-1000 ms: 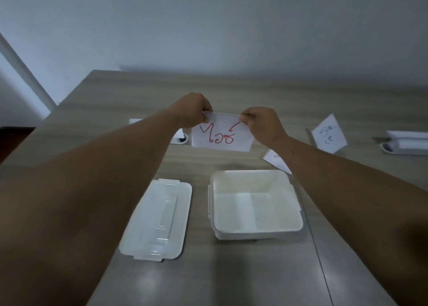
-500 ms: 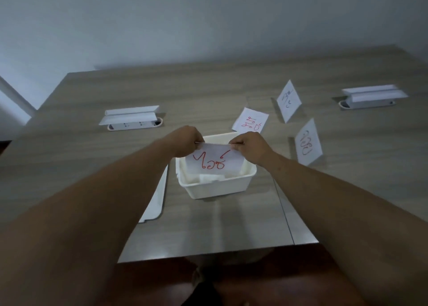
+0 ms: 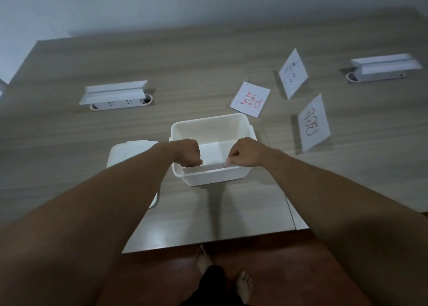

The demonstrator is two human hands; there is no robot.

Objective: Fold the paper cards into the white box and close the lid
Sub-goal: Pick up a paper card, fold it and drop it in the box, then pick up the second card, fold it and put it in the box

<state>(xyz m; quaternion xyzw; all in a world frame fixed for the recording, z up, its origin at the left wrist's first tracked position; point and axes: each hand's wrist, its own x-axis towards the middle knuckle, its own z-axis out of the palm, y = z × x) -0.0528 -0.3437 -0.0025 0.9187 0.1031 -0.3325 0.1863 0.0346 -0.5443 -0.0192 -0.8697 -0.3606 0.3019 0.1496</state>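
Observation:
The open white box [image 3: 209,126] stands on the wooden table in front of me. My left hand [image 3: 187,152] and my right hand [image 3: 245,152] each pinch one end of a folded paper card [image 3: 213,159], which lies low inside the box against its near wall. The box's lid [image 3: 126,150] lies flat on the table left of the box, partly hidden by my left forearm. Three more paper cards sit beyond and right of the box: one flat with red writing [image 3: 250,99], one standing with dark writing [image 3: 293,73], one standing with red writing [image 3: 313,122].
Two white pop-up socket units are set into the table, one at the back left [image 3: 115,95] and one at the far right [image 3: 382,70]. The table's near edge [image 3: 208,242] runs below the box, with my bare feet on the red-brown floor.
My two hands have lowered the card from above the table down into the box, so its red writing no longer shows. The camera has tilted downward and pulled back.

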